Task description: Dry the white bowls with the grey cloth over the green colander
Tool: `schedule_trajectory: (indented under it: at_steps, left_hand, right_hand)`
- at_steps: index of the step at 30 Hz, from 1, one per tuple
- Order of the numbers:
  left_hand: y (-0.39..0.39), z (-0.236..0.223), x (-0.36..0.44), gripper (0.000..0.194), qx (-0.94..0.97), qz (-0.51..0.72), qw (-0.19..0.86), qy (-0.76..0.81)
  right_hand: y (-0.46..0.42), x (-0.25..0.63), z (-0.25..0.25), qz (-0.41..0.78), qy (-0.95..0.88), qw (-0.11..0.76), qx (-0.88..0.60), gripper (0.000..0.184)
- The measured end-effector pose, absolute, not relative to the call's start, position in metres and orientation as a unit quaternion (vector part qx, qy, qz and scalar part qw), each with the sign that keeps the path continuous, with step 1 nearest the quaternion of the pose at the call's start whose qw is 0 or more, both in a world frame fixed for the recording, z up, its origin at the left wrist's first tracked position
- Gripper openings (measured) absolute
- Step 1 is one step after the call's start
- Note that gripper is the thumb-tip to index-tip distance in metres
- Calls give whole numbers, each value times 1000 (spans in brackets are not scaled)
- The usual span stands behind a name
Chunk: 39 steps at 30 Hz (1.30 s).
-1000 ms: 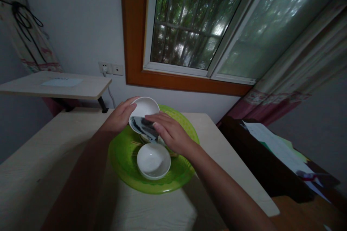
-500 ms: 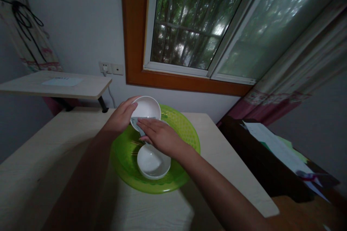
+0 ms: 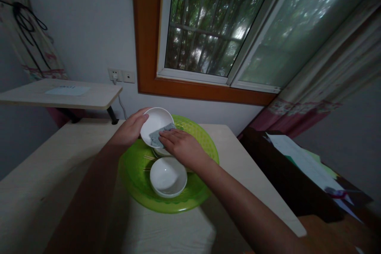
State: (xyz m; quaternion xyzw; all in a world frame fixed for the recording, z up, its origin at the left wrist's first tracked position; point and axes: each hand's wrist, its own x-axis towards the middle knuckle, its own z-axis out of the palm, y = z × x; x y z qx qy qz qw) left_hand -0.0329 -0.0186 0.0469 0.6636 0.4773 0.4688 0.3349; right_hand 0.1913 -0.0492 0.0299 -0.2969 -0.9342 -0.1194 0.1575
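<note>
My left hand (image 3: pixel 133 127) grips a white bowl (image 3: pixel 156 121) by its left rim, thumb inside, and the bowl is tilted toward me above a green plastic basin (image 3: pixel 133 184). Pressed against the bowl's lower inside is a grey cloth (image 3: pixel 157 135), held under the closed fingers of my right hand (image 3: pixel 183 146). A second white bowl (image 3: pixel 168 176) sits upright in the front of the basin. Behind it, partly hidden by my right hand and the raised bowl, is more white crockery (image 3: pixel 160 152). Thin chopsticks (image 3: pixel 148 163) lie beside it, mostly covered.
The basin stands on a pale wooden table (image 3: pixel 154 232). A raised shelf (image 3: pixel 98 97) with a paper label is at the back left, near a wall socket (image 3: pixel 115 74). To the right, papers (image 3: pixel 303 158) lie on a dark piece of furniture. A window is behind the table.
My right hand has rubbed the cloth across the bowl, first leftward, then back a little to the right. The cloth changes shape and now lies flatter. My left hand keeps the bowl almost in place.
</note>
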Motion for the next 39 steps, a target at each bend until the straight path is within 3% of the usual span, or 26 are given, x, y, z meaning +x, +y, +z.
schedule_trajectory:
  at_steps: [7,14,18,24,31,35,39]
  left_hand:
    - [-17,44,-30,57,695,456,269,486]
    - [-19,38,-24,49,716,450,223,485]
    - [-20,39,-24,48,716,452,216,486]
    - [-18,38,-28,49,722,451,217,478]
    - [-13,35,-31,51,728,429,218,488]
    - [-14,31,-28,51,743,410,197,491]
    - [-17,31,-26,49,755,406,180,483]
  right_hand:
    - [-49,188,22,-118,-926,159,-323,34]
    - [-66,162,28,115,-903,233,-343,50]
    - [-71,157,35,201,-888,270,-315,48]
    - [-66,169,31,110,-925,212,-295,76]
    - [-53,185,21,-63,-917,131,-372,57]
    - [-58,178,19,-21,-917,119,-380,62]
    - [-63,168,25,88,-916,165,-356,57]
